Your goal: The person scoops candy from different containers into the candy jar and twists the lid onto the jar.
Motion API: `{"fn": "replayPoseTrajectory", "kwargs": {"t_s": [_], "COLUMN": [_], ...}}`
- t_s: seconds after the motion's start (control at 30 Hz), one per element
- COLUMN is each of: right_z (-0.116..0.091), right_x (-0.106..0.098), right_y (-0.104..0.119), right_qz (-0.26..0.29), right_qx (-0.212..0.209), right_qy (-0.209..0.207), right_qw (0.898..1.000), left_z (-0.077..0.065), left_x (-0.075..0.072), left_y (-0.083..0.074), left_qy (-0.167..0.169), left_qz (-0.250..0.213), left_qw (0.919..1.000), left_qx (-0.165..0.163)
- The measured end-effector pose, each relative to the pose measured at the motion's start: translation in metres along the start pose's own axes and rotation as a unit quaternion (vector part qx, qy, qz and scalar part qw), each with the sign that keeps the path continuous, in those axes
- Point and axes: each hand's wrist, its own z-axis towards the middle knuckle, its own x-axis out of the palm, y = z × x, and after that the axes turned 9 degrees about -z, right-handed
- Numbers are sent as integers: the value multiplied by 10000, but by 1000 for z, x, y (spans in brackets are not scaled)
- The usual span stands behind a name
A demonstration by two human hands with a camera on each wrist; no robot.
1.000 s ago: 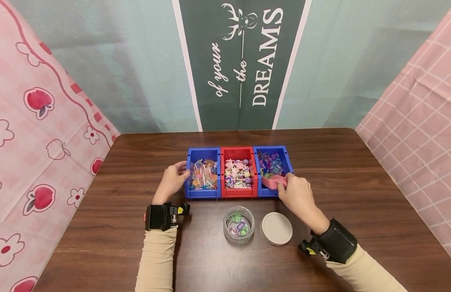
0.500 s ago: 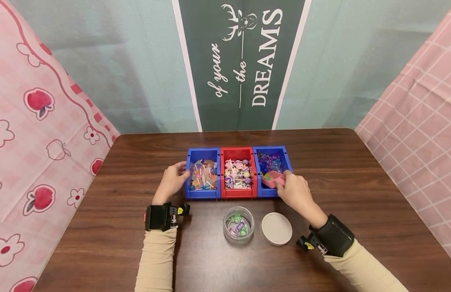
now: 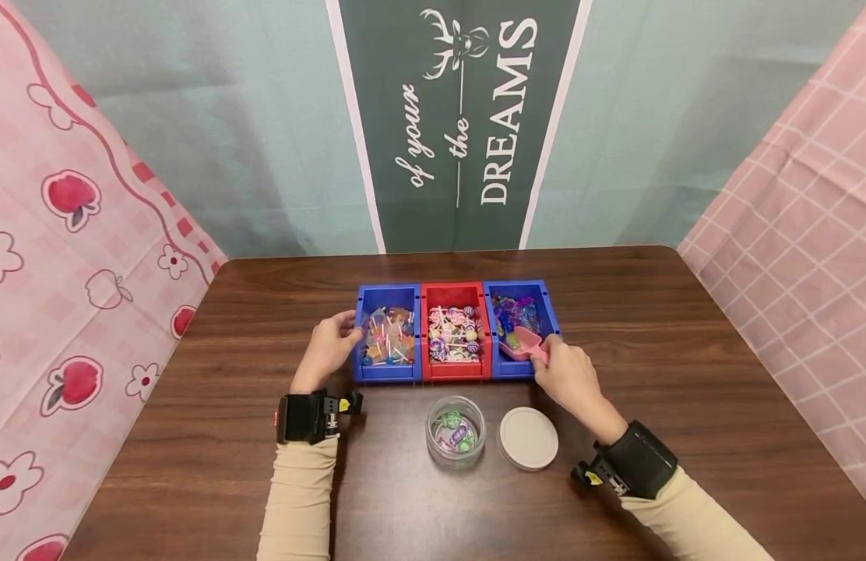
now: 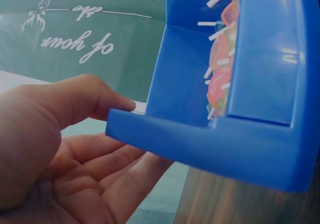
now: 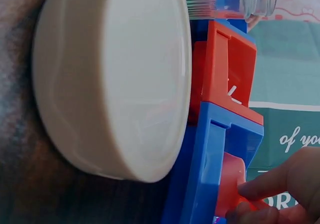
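My right hand [image 3: 569, 378] pinches the handle of a small pink scoop [image 3: 519, 343]. The scoop sits at the front of the right blue bin [image 3: 505, 369], with a yellow-green candy in its bowl and blue and purple wrapped candies [image 3: 520, 312] behind it. My left hand [image 4: 75, 149] grips the side wall of the left blue bin [image 4: 200, 149], thumb over the rim and fingers outside. That bin holds lollipop-like candies [image 3: 389, 336] on white sticks. Before the bins stands a glass jar [image 3: 455, 460] with green and purple wrapped candies inside.
Between the blue bins is a red bin [image 3: 455, 372] of striped lollipops [image 3: 454, 333]. A round off-white lid [image 3: 528, 438] lies right of the jar, close under my right wrist. The brown table [image 3: 230, 436] meets hanging cloths at its back and sides.
The scoop has tipped back within the right bin, so more of its bowl and the yellow-green candy shows. My left hand keeps its place on the left bin.
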Motion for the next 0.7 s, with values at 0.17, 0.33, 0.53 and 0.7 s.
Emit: {"fn": "replayPoseTrajectory", "kwargs": {"t_s": [0.17,0.33,0.53,0.7], "right_z": [-1,-9,-15,-16], "right_x": [5,15,20,20], "right_y": [-3,-12,-19,-19], "right_qz": [103,482,715,771], "right_qx": [-74,-96,-241,-342], "right_qy": [-105,-432,-840,-1043], "right_qw": [9999,9979,9936,9910], "left_z": [1,1,1,2], "left_x": [0,0,0,0], "left_y": [2,3,4,4], "left_qy": [5,19,36,6], "left_qz": [-23,-28,-43,-48], "left_qw": [10000,10000,10000,10000], "left_qx": [-28,-37,-45,14]}}
